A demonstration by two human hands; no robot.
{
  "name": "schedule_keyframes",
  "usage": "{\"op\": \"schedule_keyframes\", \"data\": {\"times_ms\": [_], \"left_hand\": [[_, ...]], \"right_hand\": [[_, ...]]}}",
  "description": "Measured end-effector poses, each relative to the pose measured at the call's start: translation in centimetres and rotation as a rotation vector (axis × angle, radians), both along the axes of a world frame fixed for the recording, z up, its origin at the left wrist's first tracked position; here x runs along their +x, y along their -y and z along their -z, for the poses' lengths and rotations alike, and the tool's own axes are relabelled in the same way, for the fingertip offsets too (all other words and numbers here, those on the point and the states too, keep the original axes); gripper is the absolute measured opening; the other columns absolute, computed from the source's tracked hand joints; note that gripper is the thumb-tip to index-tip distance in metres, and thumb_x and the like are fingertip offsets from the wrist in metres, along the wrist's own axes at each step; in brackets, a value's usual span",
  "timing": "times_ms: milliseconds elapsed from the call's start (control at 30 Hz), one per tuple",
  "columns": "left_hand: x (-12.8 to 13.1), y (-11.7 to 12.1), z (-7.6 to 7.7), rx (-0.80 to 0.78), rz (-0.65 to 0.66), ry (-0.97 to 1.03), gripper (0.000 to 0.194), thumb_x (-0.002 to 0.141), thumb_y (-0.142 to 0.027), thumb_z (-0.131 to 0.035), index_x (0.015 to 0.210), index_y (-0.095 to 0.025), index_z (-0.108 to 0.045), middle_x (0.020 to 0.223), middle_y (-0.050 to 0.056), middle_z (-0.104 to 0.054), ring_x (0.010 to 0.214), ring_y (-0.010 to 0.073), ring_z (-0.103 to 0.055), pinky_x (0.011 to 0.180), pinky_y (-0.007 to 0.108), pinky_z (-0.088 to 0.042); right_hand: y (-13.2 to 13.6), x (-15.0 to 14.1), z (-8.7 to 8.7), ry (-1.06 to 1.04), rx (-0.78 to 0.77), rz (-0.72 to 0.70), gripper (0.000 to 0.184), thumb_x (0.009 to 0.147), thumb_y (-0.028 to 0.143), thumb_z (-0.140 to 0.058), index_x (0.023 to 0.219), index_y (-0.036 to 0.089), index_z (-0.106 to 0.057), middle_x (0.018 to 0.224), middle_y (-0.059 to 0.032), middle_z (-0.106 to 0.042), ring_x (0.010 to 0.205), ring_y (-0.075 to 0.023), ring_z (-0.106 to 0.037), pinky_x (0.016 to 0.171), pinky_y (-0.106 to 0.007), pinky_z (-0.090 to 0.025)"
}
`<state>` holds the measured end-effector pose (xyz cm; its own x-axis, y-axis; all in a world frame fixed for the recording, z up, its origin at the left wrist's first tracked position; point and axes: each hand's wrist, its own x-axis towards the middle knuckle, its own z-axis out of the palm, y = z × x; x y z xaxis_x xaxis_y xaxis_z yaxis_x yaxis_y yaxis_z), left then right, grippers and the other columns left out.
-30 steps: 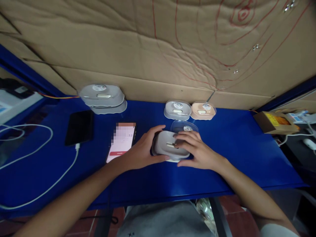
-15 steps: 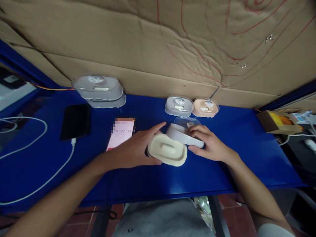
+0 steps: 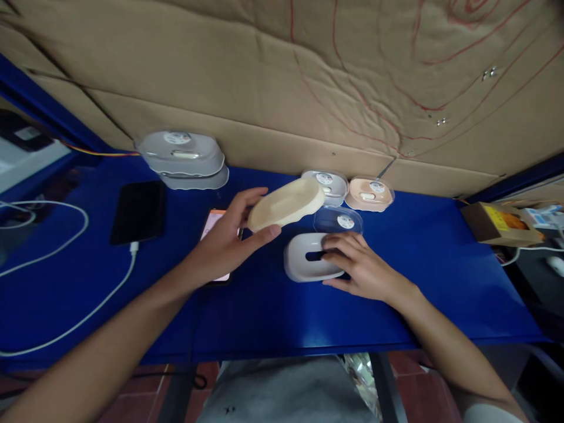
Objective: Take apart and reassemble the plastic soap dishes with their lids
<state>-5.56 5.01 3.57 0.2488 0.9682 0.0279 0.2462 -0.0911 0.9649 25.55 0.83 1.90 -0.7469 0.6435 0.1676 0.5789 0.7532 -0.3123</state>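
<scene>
My left hand (image 3: 233, 232) holds a cream soap dish base (image 3: 288, 202) by its left end, thumb below and fingers behind, tilted in the air. My right hand (image 3: 359, 264) grips the right end of a light grey soap dish tray (image 3: 299, 258), fingertips inside and thumb at the near outer wall. A dark slot shows in the tray's floor. Just behind the tray lies a clear plastic lid (image 3: 326, 220) with a round white sticker. A lidded grey soap dish (image 3: 337, 194), partly covered by the cream base, and a lidded peach soap dish (image 3: 374, 202) stand farther back.
Grey lidded dishes (image 3: 185, 155) are stacked at the back left. A phone (image 3: 222, 276) with a lit screen lies under my left hand, a black device (image 3: 137, 211) on a white cable beyond it. A cardboard box (image 3: 500, 223) sits at right. Cardboard (image 3: 198, 70) backs the blue table (image 3: 273, 323).
The cream base and grey tray, nested one second ago, have come apart. My left hand has lifted the base up and tilted it; my right hand has lowered the tray to the table.
</scene>
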Motion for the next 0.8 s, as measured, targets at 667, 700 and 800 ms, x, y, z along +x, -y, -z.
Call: {"op": "schedule_keyframes", "data": {"times_ms": [667,700,800], "left_hand": [[1.9,1.8,4.1,0.098,0.233,-0.091,0.111,0.077,-0.037,-0.091,0.162,-0.031,-0.020,0.149,0.014,-0.049,0.135,0.0340,-0.057,0.117,0.054,-0.044],[2.0,1.8,4.2,0.086,0.231,-0.056,0.112,0.076,-0.034,-0.092,0.162,-0.032,-0.020,0.151,0.015,-0.047,0.137,0.0344,-0.056,0.118,0.055,-0.043],[2.4,2.1,4.5,-0.012,0.219,0.073,0.113,0.076,-0.032,-0.091,0.164,-0.035,-0.020,0.156,0.015,-0.044,0.141,0.0349,-0.054,0.120,0.058,-0.042]], "right_hand": [[0.7,-0.4,-0.9,-0.084,0.031,0.184,0.045,0.105,0.049,-0.063,0.144,0.026,-0.059,0.142,-0.0138,-0.067,0.135,-0.0338,-0.061,0.113,-0.054,-0.048],[0.9,-0.8,-0.7,-0.071,0.039,0.173,0.048,0.105,0.049,-0.063,0.146,0.027,-0.058,0.141,-0.0135,-0.067,0.135,-0.0339,-0.061,0.112,-0.055,-0.048],[1.3,-1.6,0.3,-0.054,0.084,0.193,0.054,0.106,0.050,-0.061,0.155,0.029,-0.052,0.138,-0.0129,-0.068,0.131,-0.0335,-0.063,0.107,-0.053,-0.051]]}}
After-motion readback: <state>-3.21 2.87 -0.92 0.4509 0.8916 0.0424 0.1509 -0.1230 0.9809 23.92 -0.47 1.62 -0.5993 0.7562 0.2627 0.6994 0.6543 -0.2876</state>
